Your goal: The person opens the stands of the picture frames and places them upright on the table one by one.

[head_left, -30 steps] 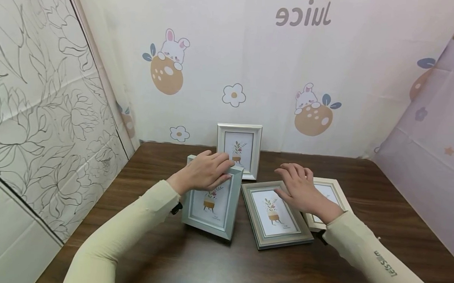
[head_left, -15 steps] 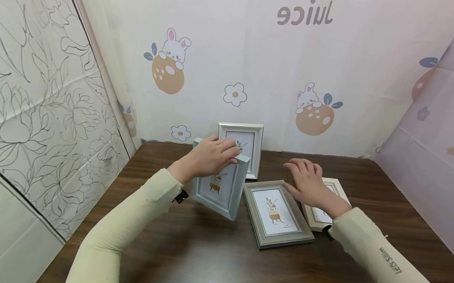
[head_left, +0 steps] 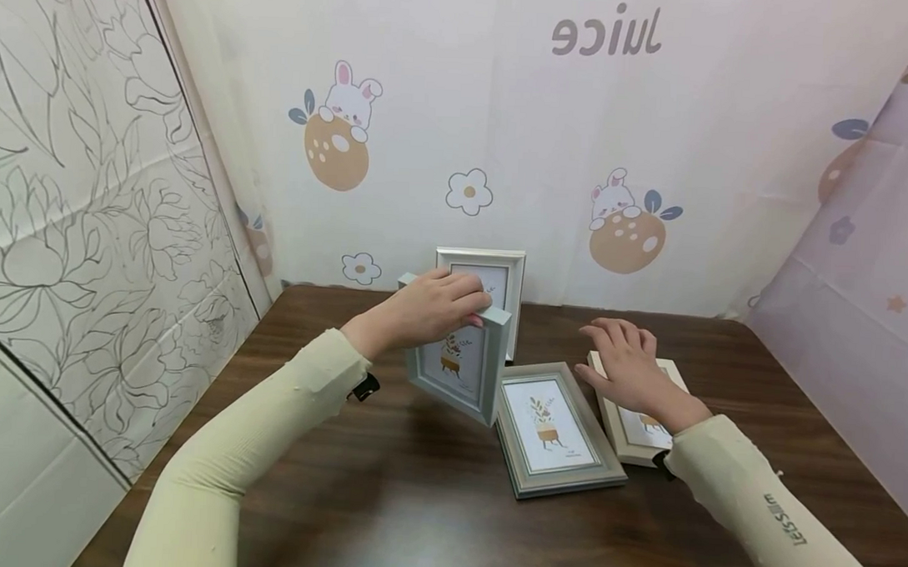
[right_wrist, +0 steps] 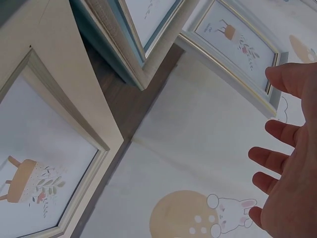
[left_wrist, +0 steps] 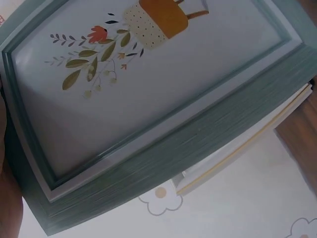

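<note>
My left hand [head_left: 434,310] grips a pale blue-green picture frame [head_left: 457,375] by its top edge, holding it upright and turned a little. In the left wrist view that picture frame [left_wrist: 173,144] fills most of the view, with a flower-pot print behind the glass. My right hand [head_left: 631,369] hovers with relaxed, spread fingers over a cream picture frame [head_left: 618,418] and holds nothing. Beside it lies a beige-grey picture frame [head_left: 559,485], face up. A white picture frame [head_left: 516,277] stands at the back, partly hidden by the held one.
All of this is on a dark brown wooden table [head_left: 386,515]. A patterned curtain [head_left: 549,153] with rabbits and flowers hangs behind the far edge. To the left stands a panel [head_left: 88,221] with line-drawn flowers.
My left hand has lifted the blue-green picture frame and carried it right and back, toward the white one. My right hand has shifted slightly right over the cream picture frame.
</note>
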